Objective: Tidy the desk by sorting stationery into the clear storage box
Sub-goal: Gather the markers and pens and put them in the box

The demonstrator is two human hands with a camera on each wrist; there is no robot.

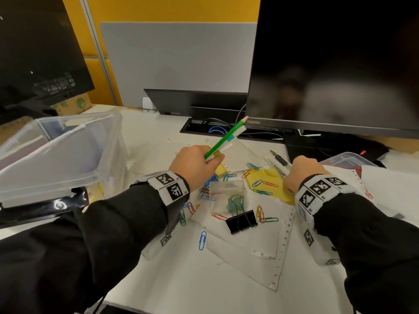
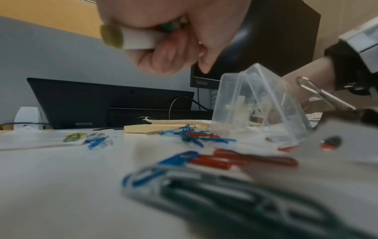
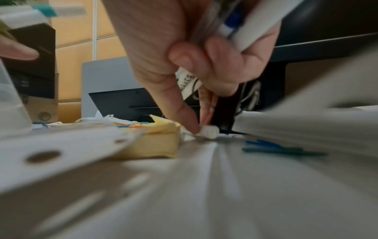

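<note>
My left hand point(image 1: 195, 164) grips a bundle of a green pencil point(image 1: 229, 135) and white pens, tips pointing up and right; the bundle's white butt end point(image 2: 137, 38) shows in the left wrist view. My right hand point(image 1: 301, 171) holds a white marker point(image 1: 280, 167) and a clear pen in its curled fingers, low beside the yellow sticky-note pad point(image 1: 267, 180). Its forefinger point(image 3: 184, 116) touches a small white cap point(image 3: 209, 131) on the paper. The large clear storage box point(image 1: 59, 152) stands at the left, tilted.
Coloured paper clips point(image 1: 265, 184) lie scattered over punched paper sheets point(image 1: 254, 252). A small clear case point(image 1: 227, 196) and a black binder clip point(image 1: 241, 222) sit between my wrists. Monitors point(image 1: 335, 64) stand behind, a cable slot point(image 1: 215, 129) is mid-desk, and a second clear container point(image 1: 347, 158) is far right.
</note>
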